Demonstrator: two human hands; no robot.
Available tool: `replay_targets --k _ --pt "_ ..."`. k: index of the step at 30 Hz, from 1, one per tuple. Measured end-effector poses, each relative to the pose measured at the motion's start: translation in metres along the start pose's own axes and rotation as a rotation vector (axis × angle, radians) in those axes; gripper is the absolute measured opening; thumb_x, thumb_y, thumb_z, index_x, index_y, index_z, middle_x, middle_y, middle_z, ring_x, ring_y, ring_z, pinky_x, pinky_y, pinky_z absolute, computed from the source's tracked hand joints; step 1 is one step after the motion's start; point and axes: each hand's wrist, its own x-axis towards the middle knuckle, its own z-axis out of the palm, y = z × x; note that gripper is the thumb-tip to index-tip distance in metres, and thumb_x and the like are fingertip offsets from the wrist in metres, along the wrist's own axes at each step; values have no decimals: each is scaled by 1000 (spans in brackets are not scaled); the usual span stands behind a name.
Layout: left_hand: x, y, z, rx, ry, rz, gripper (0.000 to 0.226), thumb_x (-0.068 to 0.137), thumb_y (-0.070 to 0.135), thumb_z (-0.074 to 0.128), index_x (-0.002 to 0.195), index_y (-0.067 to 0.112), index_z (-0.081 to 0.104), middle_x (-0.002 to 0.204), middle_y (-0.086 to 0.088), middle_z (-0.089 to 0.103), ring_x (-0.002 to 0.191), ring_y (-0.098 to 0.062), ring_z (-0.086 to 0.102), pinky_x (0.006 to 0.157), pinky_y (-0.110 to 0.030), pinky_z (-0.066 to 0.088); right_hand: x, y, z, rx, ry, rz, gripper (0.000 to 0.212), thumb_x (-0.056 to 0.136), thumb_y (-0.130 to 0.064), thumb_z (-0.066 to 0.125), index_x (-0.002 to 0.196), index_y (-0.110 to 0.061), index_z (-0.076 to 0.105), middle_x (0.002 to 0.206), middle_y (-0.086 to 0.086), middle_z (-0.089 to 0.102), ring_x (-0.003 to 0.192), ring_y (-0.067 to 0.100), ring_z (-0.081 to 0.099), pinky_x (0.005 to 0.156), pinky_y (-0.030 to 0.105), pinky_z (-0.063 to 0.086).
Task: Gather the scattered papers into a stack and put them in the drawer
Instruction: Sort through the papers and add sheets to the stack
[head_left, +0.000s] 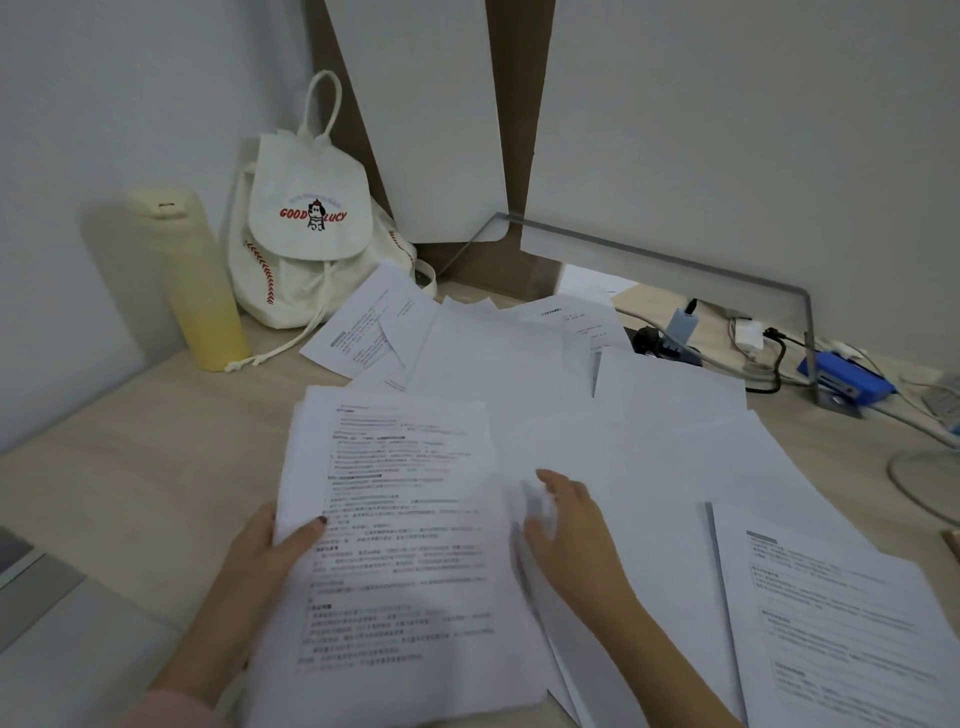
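Head view, paper-gathering step. The left hand grips the partial stack of printed sheets by its left edge, with the thumb on top and the fingers hidden beneath. The right hand lies on the loose white sheets just beside the stack's right edge. Its fingertips are blurred, so it cannot be told whether they pinch a sheet or only press on it.

More loose sheets fan across the desk toward the rear. One printed page lies at the near right, and another touches the drawstring backpack, which stands next to a yellow bottle. Cables and a blue device border the far-right sheets. No drawer can be identified with certainty.

Suggested technique: anchor the stack with the left hand and sweep the nearest sheets onto it with the right. Take the far pages last, drawing them clear of the cables. Before carrying, tap the edges square on the desk. Most sheets appear ungathered, so the task is judged to be at an early stage.
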Motion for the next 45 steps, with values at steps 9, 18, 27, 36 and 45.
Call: replay_targets --k 9,18,27,36,45 --pt "-4 -8 -16 112 140 8 30 93 13 51 122 4 52 120 -15 59 107 -33 56 91 -45 45 -29 -3 23 -577 -96 -64 68 91 -33 44 146 -21 6 140 12 30 124 25 37 96 31 44" --pt "3 2 -1 -17 97 17 20 93 17 52 112 11 55 106 -7 63 89 -24 60 72 -37 49 -16 7 -14 -460 -38 -65 23 84 -1 41 101 -14 49 67 -2 42 56 15 37 44 20 21" --pt "29 20 40 -54 66 52 16 92 22 53 104 18 63 101 -6 70 90 -29 67 76 -42 53 28 13 -65 -181 -246 -97 32 98 -14 33 119 -25 55 94 2 64 70 11 54 60 14 36" --pt "40 14 52 4 79 102 20 94 22 50 111 20 58 110 -4 66 97 -26 63 83 -47 51 30 0 -87 195 120 -173 27 98 -13 39 97 -33 57 84 7 68 60 15 54 50 10 37" --pt "41 14 54 22 82 154 16 94 11 49 109 9 53 95 1 62 88 -25 59 64 -29 45 26 -21 -123 1109 -217 -125 36 80 -25 51 115 -25 62 106 6 72 89 24 70 73 37 59"
